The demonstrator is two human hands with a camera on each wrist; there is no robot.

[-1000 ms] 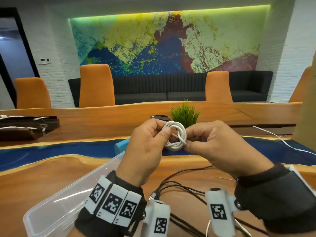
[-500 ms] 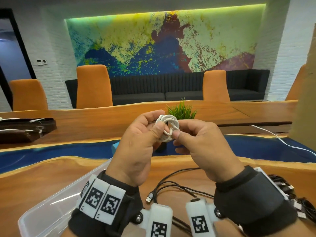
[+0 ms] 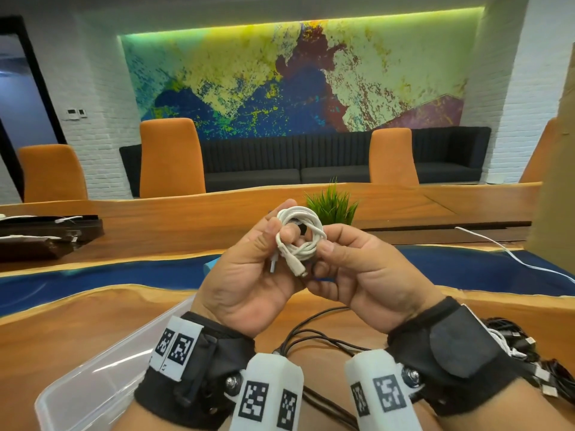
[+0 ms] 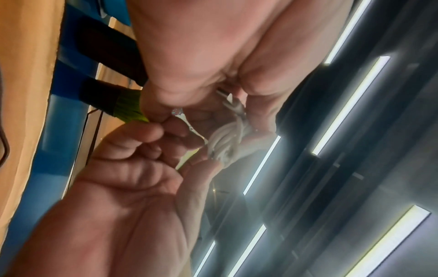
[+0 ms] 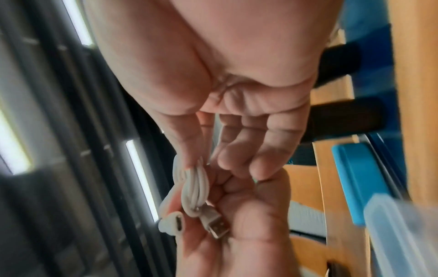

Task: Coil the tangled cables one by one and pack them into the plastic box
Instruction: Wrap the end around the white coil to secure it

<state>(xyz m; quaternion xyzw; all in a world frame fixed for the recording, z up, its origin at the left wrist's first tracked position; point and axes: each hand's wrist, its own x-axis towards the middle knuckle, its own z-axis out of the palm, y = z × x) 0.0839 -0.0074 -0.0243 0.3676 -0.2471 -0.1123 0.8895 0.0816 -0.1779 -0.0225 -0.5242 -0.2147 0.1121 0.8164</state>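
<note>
A white cable (image 3: pixel 298 234) wound into a small coil is held up in front of me between both hands, above the wooden table. My left hand (image 3: pixel 264 253) grips the coil's left side with thumb and fingers; my right hand (image 3: pixel 336 253) pinches its right side. Two plug ends hang from the coil (image 5: pixel 194 193): a USB plug (image 5: pixel 217 225) and a smaller plug (image 5: pixel 174 224). In the left wrist view the coil (image 4: pixel 227 142) sits between the fingertips. The clear plastic box (image 3: pixel 93 387) lies at the lower left, under my left wrist. Loose black cables (image 3: pixel 317 340) lie beneath my hands.
A heap of tangled black and white cables (image 3: pixel 522 353) sits at the right by my right wrist. A small green plant (image 3: pixel 333 206) stands behind the hands. A white cable (image 3: pixel 510 253) trails across the blue strip at the right. A blue lid (image 5: pixel 355 180) lies near the box.
Both hands have turned palms toward me, and the coil has rotated so its two plug ends now hang down in view. The hands stay at about the same height.
</note>
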